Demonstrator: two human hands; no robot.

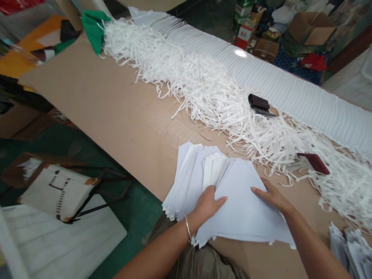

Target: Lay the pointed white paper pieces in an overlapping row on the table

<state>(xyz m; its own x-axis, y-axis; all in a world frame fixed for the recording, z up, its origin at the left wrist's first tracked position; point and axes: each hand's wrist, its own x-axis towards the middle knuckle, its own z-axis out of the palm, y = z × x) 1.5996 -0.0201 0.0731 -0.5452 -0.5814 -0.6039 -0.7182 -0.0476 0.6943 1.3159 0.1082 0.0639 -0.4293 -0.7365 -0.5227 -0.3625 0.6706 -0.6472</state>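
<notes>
A fanned pile of cut white paper sheets [250, 209] lies at the near edge of the table, its edges notched at the bottom. My left hand [207, 204], with a bracelet at the wrist, grips sheets near the pile's middle; its thumb rests on top and its other fingers go in between the layers. At the slanted right edge, my right hand [273, 195] pinches the sheets, thumb on top and fingers partly hidden beneath. More fanned sheets [186, 174] spread out left of my left hand. Both hands touch the same pile.
A long heap of shredded paper strips [197, 81] crosses the brown table [116, 104], with a long row of stacked white sheets [279, 81] behind. A dark scraper-like block [258, 102] and a dark red block [315, 162] lie in the strips. A stool [58, 192] stands left.
</notes>
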